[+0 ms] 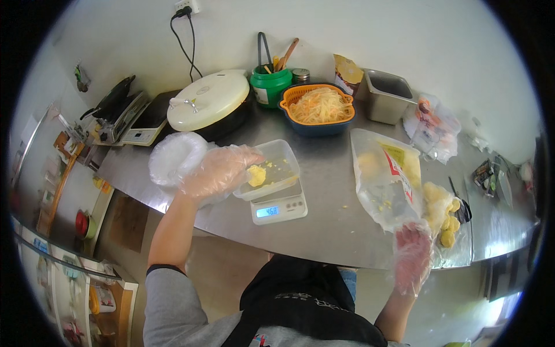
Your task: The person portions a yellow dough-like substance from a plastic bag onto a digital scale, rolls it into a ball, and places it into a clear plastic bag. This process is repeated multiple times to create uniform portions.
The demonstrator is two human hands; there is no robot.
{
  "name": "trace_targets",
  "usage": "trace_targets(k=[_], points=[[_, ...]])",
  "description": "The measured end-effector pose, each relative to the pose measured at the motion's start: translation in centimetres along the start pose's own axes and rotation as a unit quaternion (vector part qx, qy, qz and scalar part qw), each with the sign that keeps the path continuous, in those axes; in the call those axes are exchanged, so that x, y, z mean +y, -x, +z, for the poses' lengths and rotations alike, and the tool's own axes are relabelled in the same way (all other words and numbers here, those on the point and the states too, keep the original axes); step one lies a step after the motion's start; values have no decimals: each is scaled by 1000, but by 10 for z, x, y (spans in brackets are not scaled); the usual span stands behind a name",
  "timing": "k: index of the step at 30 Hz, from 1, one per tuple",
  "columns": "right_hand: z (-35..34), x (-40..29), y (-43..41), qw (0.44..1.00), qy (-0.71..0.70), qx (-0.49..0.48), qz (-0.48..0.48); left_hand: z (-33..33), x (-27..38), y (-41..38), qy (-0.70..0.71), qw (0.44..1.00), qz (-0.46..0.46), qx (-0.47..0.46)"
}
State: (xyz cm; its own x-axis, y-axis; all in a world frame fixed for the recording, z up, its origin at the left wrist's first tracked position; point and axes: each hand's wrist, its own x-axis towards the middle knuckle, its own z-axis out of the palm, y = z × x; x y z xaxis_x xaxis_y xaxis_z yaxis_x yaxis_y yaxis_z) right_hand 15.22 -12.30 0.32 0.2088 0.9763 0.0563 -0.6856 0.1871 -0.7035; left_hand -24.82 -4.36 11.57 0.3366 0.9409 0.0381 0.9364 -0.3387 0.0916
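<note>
A yellow lump of dough-like food [256, 175] lies in a clear plastic container [284, 162] with yellow crumbs, on a white digital kitchen scale [282, 208] with a lit display. My left hand [219, 169], in a clear plastic glove, reaches over the container's left side, its fingertips just above the lump; whether it touches the lump is unclear. My right hand [412, 253], gloved too, is at the counter's front edge, by the lower end of a large plastic bag [386, 173]. Several yellow lumps [448, 230] sit in clear plastic to its right; its grip is unclear.
Plastic-wrapped white bowls or plates [177, 158] stand left of the scale. Behind are a round electric pan with a cream lid [208, 102], a green utensil tub [271, 86], an orange basket of shredded food [321, 106] and a steel container [387, 97]. Black-handled scissors [464, 210] lie right.
</note>
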Motion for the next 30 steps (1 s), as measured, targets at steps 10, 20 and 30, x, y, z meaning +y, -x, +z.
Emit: trace_targets(k=[10,20,30], points=[[-3,4,7,998,14,-36,-56,56,-26,-36,-1,994,110,-27],[9,-18,0,994,75,69,29,11,4,-43,-6,996,89,-5],[-42,-44,14,993,-42,81,-72,-29,117,-68,416,895,89,131]])
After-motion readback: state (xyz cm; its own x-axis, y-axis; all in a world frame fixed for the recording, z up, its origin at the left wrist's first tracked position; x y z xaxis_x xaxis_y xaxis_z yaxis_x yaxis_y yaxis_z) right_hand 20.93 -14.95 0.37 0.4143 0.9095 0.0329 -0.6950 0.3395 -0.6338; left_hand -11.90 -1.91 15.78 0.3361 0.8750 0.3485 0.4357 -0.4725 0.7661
